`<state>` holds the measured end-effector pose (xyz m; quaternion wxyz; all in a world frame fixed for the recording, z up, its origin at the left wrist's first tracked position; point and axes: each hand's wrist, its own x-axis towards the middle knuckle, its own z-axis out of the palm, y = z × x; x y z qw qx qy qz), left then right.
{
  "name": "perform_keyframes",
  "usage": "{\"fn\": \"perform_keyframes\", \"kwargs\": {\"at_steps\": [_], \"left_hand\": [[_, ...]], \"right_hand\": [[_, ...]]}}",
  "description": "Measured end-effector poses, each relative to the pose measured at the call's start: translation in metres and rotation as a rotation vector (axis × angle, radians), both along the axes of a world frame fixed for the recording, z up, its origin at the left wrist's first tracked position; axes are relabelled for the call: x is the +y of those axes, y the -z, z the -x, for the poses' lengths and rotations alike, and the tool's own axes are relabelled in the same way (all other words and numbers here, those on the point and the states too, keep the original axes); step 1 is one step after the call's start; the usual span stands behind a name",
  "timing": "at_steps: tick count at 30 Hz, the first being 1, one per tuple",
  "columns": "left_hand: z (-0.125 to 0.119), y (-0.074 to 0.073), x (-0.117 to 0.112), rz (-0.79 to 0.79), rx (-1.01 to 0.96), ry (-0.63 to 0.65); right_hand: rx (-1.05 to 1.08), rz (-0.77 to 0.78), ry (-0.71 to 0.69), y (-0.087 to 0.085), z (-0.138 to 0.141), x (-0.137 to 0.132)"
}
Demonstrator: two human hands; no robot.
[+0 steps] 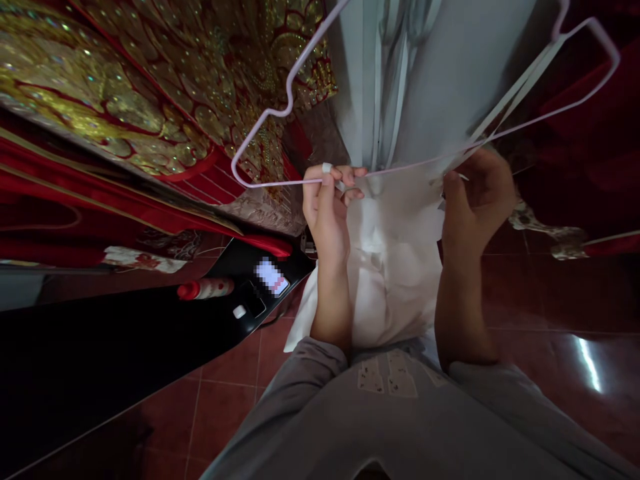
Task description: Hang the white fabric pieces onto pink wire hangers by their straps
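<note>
A thin pale-pink clothes hanger (270, 113) spans the view in front of me. My left hand (327, 210) is closed around its lower bar, left of the middle, with white tape on one finger. White straps (520, 93) loop over the hanger's right shoulder and run down to my right hand (477, 197). Its thumb and fingers are pinched on the straps just below the bar; the fingertips are partly hidden. Beneath and between my hands hangs a white garment (395, 267), which reaches down in front of my body.
Red and gold sequinned garments (190, 80) hang on the left, dark red ones (595, 160) on the right. A pale panel (450, 73) stands ahead. At lower left, a black table (125, 340) bears a lit phone (273, 277), a red-capped bottle (213, 288) and a small white case (239, 311).
</note>
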<state>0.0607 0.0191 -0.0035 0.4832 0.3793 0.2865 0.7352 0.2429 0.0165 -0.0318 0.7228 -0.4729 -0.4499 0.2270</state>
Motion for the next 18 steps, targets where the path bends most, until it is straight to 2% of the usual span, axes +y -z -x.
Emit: {"fn": "perform_keyframes", "kwargs": {"at_steps": [4, 9, 11, 14, 18], "left_hand": [[0.002, 0.001, 0.001, 0.056, 0.055, -0.040], [0.002, -0.005, -0.001, 0.020, -0.008, -0.003], [0.001, -0.006, -0.001, 0.044, 0.002, -0.046], [0.000, -0.007, 0.000, 0.058, 0.032, -0.119], [0.001, -0.006, 0.001, -0.016, 0.005, -0.117]], "right_hand": [[-0.047, 0.008, 0.039, -0.001, 0.004, 0.004], [-0.096, 0.024, 0.028, -0.012, -0.002, 0.013], [-0.106, 0.001, 0.023, -0.018, -0.004, 0.011], [-0.094, -0.064, 0.011, -0.028, -0.005, 0.005], [-0.124, -0.173, -0.088, -0.052, -0.005, 0.002]]}}
